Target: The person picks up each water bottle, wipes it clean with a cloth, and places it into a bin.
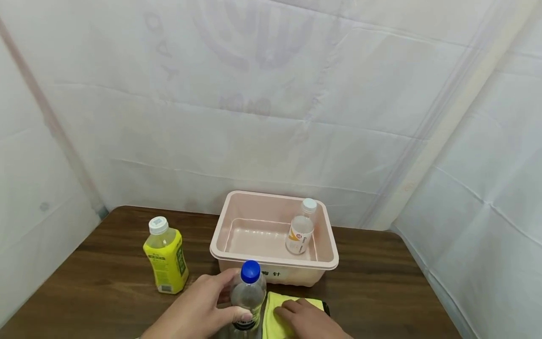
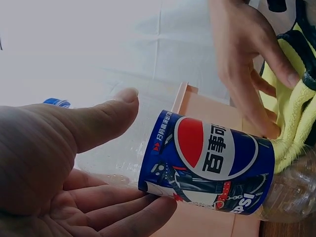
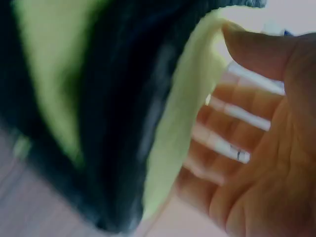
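Note:
A clear plastic Pepsi bottle (image 1: 247, 300) with a blue cap stands upright at the front of the pink bin. My left hand (image 1: 203, 303) grips it, thumb on the near side and fingers round the far side. In the left wrist view the blue, red and white label (image 2: 210, 165) shows below the fingers. Just right of the bottle is a folded yellow cloth (image 1: 275, 320) with black edging. My right hand (image 1: 311, 320) holds this cloth; in the right wrist view the thumb and fingers pinch its edge (image 3: 197, 94).
A pink plastic bin (image 1: 254, 235) with a labelled front sits at the back of the dark wooden table (image 1: 377, 282). Inside it leans a clear bottle (image 1: 302, 230) with a white cap. To the left stands a yellow-labelled bottle (image 1: 167, 259). White sheeting (image 1: 271, 117) encloses the table.

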A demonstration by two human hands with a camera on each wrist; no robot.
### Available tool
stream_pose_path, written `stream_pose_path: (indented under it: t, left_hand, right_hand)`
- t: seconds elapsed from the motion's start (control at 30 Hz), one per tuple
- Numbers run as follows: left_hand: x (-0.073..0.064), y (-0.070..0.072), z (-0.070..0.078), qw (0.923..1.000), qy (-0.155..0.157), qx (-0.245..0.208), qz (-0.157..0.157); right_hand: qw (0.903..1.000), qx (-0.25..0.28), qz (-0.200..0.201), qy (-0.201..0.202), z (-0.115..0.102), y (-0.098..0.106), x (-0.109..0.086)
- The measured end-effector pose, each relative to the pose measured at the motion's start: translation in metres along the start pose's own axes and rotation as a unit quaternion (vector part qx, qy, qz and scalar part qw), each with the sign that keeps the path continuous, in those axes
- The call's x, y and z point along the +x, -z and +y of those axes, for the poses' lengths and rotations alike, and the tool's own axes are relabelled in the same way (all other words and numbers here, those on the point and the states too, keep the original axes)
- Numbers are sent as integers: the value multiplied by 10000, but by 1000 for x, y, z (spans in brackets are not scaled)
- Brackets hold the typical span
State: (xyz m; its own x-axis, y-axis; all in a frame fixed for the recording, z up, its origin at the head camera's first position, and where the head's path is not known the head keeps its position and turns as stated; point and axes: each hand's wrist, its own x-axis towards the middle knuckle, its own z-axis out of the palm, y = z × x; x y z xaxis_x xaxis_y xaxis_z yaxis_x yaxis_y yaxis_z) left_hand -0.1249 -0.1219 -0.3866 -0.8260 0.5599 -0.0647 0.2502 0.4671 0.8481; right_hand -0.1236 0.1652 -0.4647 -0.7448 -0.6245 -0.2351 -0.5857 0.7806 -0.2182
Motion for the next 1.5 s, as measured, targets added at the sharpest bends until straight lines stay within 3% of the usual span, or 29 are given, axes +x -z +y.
stream_pose_path:
  t: [0.23,0.4,0.47,0.57,0.63,0.7,0.9,1.03,1.17,1.27,1.33,1.5]
  left_hand:
    - [-3,-1,5,9996,-131,168,208]
    - [-3,-2,10,9971,-229,572,457]
    - [-5,-2,11,9959,-311,668,518]
    - [-5,-3,11,9949,-432,721,556]
    - [-5,-3,11,9948,-466,720,544]
    - [-4,-3,12,9951,-505,685,500]
    - [-1,-2,12,9956,-642,542,426]
    - [-1,-3,12,9954,-620,587,425]
    - [-3,-2,12,9952,-470,736,438]
    - [-4,-2,12,9939,-324,928,497]
    - [-3,-2,12,9937,-247,973,507]
    - [-3,-4,11,9946,-4,946,422]
  right_hand:
    - [9955,-863,256,-302,-21,-3,15]
    - [9934,-1009,542,81,-23,-4,14]
    - [9944,-705,758,234,-21,-4,12]
    - [9913,240,1214,458,-13,-4,7]
    - [9810,1039,1516,615,-8,-3,2]
    - [9641,1599,1934,866,-3,-3,-2]
    - [8935,3081,2988,1321,2,7,-13]
    - [8527,3573,3519,1464,-5,21,-19]
    - [8258,3778,3870,1599,-18,40,-21]
    - [8126,3824,4019,1787,-27,55,-17]
    - [8096,3793,4046,1921,-32,64,-11]
    - [8272,3383,4025,1983,-38,72,1]
